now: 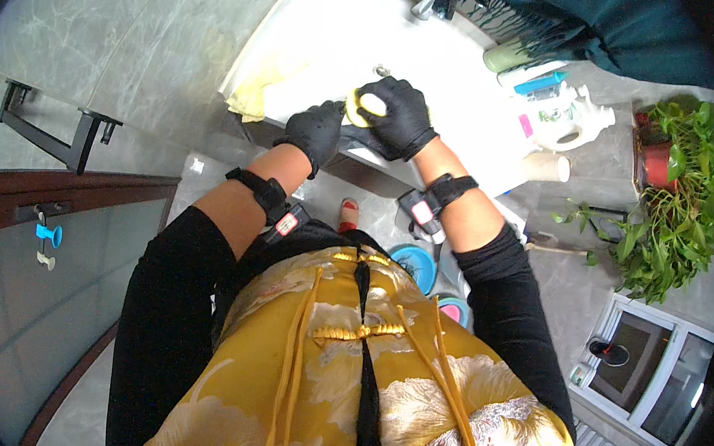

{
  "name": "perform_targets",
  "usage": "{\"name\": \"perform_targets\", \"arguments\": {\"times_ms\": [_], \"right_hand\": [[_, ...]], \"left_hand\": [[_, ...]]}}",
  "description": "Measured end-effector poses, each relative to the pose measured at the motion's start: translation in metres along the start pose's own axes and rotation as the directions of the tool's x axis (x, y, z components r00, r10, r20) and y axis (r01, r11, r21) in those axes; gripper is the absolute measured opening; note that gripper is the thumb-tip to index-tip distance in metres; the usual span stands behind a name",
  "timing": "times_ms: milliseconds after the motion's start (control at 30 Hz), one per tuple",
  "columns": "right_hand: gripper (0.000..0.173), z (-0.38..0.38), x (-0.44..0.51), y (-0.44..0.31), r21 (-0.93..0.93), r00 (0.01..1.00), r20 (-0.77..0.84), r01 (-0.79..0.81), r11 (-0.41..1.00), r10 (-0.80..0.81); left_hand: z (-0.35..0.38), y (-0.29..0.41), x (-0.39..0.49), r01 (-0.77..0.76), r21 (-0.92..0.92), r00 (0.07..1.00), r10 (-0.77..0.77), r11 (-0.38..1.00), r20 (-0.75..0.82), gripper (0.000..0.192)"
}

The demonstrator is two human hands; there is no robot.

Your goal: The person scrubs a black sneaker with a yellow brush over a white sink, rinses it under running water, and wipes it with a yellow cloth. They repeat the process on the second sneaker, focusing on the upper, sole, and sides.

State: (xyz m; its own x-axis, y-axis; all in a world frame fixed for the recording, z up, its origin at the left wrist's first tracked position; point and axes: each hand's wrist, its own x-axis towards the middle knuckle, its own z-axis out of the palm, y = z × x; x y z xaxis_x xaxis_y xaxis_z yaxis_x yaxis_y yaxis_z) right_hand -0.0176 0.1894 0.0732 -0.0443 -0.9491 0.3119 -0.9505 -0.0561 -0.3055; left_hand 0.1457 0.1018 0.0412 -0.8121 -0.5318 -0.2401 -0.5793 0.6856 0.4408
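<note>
My right hand (400, 119), in a black glove, is closed around a rounded yellow-and-white object (363, 109) at the front of the white washbasin (343, 34). Whether the object is soap or a sponge is unclear in the glare. My left hand (315, 130), gloved in black too, has its fingers curled close to the object's left side. What those fingers grip is hidden. Between the two hands runs a dark grey, cloth-like patch (360, 137) over the basin's front edge. The drain (381, 70) lies just beyond my right hand.
A yellow cloth (250, 98) drapes over the basin's left front corner. Detergent bottles (567, 117) and a roll (546, 167) line the right side. At the back stands a faucet (424, 7). A blue basin (414, 267) is on the floor; a leafy plant (676, 189) hangs right.
</note>
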Motion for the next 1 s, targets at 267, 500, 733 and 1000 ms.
{"name": "perform_targets", "arguments": {"times_ms": [267, 500, 733, 1000], "right_hand": [[0.025, -0.030, -0.015, 0.028, -0.216, 0.968, 0.140, -0.176, 0.960, 0.209], [0.024, 0.007, 0.006, -0.018, 0.091, 0.991, -0.035, -0.128, 0.988, 0.132], [0.024, -0.023, -0.005, 0.006, -0.229, 0.955, 0.163, -0.206, 0.951, 0.246], [0.023, 0.002, 0.011, -0.025, 0.029, 0.998, 0.003, -0.066, 0.997, 0.066]], "left_hand": [[-0.003, -0.017, -0.011, -0.053, -0.081, 0.998, 0.051, 0.995, -0.025, 0.052], [0.014, -0.019, -0.004, 0.087, -0.114, 0.996, -0.089, 0.990, -0.008, 0.053], [0.008, -0.021, -0.005, 0.027, -0.123, 1.000, -0.028, 0.992, -0.010, 0.049], [0.019, -0.020, -0.009, 0.074, -0.145, 0.984, -0.096, 0.987, -0.152, 0.037]]}}
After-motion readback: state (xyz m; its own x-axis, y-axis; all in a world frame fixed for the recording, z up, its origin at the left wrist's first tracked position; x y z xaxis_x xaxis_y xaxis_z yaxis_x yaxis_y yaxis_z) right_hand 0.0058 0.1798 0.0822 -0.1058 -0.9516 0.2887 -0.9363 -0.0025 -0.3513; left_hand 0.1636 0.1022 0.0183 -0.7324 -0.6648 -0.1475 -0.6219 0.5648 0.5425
